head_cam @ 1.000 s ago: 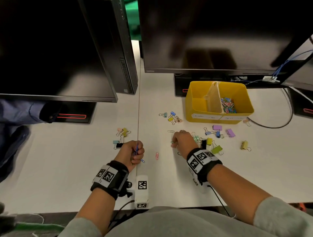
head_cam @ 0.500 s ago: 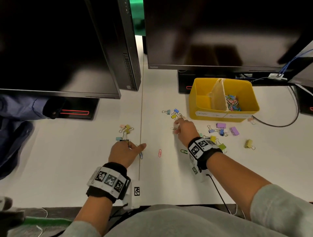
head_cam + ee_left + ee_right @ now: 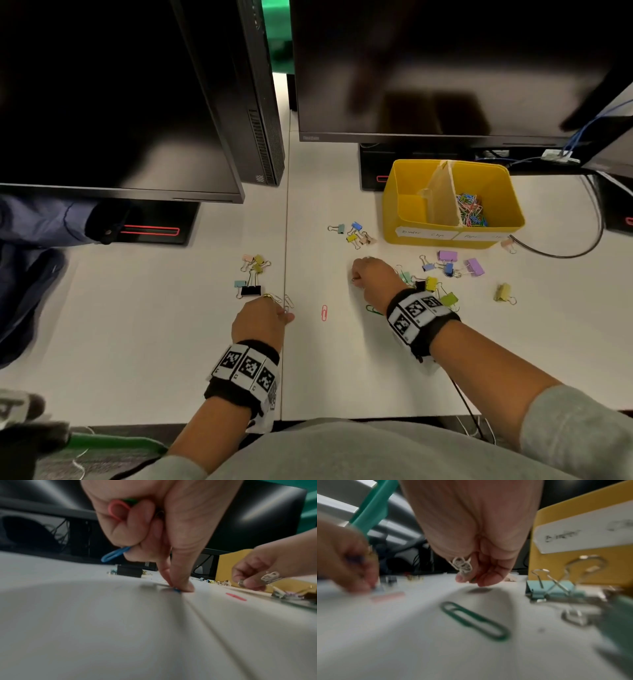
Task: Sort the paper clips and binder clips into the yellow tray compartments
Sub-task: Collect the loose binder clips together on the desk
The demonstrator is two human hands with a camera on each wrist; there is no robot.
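Note:
My left hand (image 3: 286, 313) rests at the table seam. Its thumb and forefinger pinch a blue paper clip (image 3: 176, 590) against the table, while the curled fingers hold a red paper clip (image 3: 116, 511) and another blue one (image 3: 114, 554). My right hand (image 3: 356, 277), fingers curled, pinches a small paper clip (image 3: 473, 580) just above the table. The yellow tray (image 3: 390, 205) stands at the back right, with paper clips (image 3: 471, 209) in its right compartment. A red paper clip (image 3: 324, 312) and a green paper clip (image 3: 476, 620) lie loose between my hands.
Binder clips lie in groups beyond my left hand (image 3: 253, 274), left of the tray (image 3: 352, 233) and right of my right hand (image 3: 445, 267). An olive one (image 3: 503, 293) lies apart. Two monitors overhang the back of the table. A black cable (image 3: 561, 253) curves beside the tray.
My left hand has come down from a raised fist to the table and pinches at the seam. My right hand reached toward the far binder clips, then drew back with fingers curled.

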